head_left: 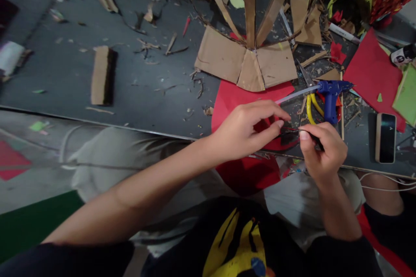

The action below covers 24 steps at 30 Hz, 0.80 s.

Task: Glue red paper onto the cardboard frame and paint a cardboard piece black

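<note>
Over the front edge of the table, my right hand (321, 145) pinches a thin dark strip (290, 131) between thumb and index finger. My left hand (248, 127) is just to the left, its thumb and index finger near the strip's other end; whether they grip it is too small to tell. Under my left hand lies a red sheet (224, 99). Behind the hands sits a cardboard piece (224, 54) with long upright strips. A blue glue gun (330, 99) with a glue stick lies beside yellow-handled scissors (311, 108), right behind my right hand.
A phone (386, 138) lies at the right near the front edge. Red paper (373, 69), a marker (344, 32) and a small bottle (403, 55) are at the back right. A cardboard block (100, 75) stands at the left. Scraps litter the table. Another person's knee (385, 192) shows lower right.
</note>
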{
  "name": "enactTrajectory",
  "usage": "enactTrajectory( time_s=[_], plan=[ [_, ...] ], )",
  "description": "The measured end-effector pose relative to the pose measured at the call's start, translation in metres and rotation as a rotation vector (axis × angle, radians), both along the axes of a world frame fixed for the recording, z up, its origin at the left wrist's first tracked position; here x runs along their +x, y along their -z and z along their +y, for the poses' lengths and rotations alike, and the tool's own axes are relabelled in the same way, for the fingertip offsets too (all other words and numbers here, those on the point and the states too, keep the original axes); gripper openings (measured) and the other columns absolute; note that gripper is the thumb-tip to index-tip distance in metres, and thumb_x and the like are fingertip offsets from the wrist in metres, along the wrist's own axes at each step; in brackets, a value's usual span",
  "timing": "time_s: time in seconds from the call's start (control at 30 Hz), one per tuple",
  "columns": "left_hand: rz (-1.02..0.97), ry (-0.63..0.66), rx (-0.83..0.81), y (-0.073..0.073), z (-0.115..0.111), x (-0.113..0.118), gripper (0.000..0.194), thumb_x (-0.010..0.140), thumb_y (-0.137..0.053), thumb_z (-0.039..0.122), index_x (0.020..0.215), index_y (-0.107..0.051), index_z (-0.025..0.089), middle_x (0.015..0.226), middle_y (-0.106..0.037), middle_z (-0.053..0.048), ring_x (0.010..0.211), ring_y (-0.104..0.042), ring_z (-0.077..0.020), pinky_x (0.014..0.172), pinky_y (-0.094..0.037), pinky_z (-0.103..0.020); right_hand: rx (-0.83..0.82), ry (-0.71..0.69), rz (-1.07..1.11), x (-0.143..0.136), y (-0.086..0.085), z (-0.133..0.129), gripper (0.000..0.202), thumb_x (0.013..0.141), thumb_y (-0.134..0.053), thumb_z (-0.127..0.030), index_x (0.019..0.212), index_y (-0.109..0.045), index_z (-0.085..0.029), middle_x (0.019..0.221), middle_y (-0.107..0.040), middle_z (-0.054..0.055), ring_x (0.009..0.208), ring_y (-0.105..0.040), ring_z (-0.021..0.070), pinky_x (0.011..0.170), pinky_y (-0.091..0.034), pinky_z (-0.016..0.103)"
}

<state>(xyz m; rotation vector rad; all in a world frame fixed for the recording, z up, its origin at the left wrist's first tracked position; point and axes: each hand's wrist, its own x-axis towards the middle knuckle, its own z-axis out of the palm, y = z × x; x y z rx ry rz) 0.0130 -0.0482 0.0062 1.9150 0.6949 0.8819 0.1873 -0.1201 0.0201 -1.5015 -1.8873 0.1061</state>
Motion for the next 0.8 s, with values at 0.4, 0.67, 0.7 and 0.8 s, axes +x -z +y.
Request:
enactTrajectory(
  time_s=[0.4, 0.67, 0.7, 0.8],
  plan=[
    [0.077, 0.149, -0.007, -0.0013, -0.0011, -0.0014, 0.013, 0.085, -0.057, 0.022, 0.081, -0.068, 0.015, 0.072, -0.069, -0.002, 0.062, -0.062, -0.0091, 0.059, -0.046, -0.017, -0.045, 0.035, 0.147, 0.0018, 0.0006, -0.0003, 0.008, 0.083, -0.051, -0.023, 0.082, -0.059, -0.021, 0.071, -0.059, 0.0, 0.066, -0.054, 0.0132, 0.06, -0.044, 0.029],
    [0.1, 0.084, 0.03, 0.0014, -0.0014, -0.0024, 0.01, 0.082, -0.062, 0.023, 0.077, -0.067, 0.015, 0.07, -0.067, -0.001, 0.067, -0.059, -0.0114, 0.061, -0.045, -0.02, -0.095, -0.033, 0.186, 0.0027, -0.0012, -0.0011, 0.009, 0.082, -0.049, -0.019, 0.084, -0.057, -0.022, 0.073, -0.058, -0.001, 0.069, -0.054, 0.013, 0.063, -0.044, 0.029],
    [0.107, 0.079, 0.03, 0.0014, -0.0014, -0.0024, 0.01, 0.082, -0.063, 0.023, 0.077, -0.067, 0.015, 0.07, -0.067, -0.001, 0.067, -0.059, -0.0117, 0.061, -0.045, -0.021, -0.1, -0.039, 0.192, 0.0029, -0.0013, -0.0012, 0.009, 0.082, -0.049, -0.018, 0.084, -0.057, -0.022, 0.073, -0.058, -0.001, 0.069, -0.054, 0.0127, 0.063, -0.044, 0.029],
    [0.127, 0.068, 0.03, 0.0008, -0.0015, -0.0021, 0.009, 0.081, -0.064, 0.023, 0.075, -0.066, 0.016, 0.07, -0.067, -0.001, 0.069, -0.059, -0.0121, 0.061, -0.044, -0.021, -0.125, -0.049, 0.197, 0.0035, -0.0017, -0.0016, 0.009, 0.081, -0.048, -0.017, 0.083, -0.056, -0.022, 0.073, -0.058, -0.002, 0.069, -0.054, 0.0124, 0.062, -0.043, 0.028]
  ],
)
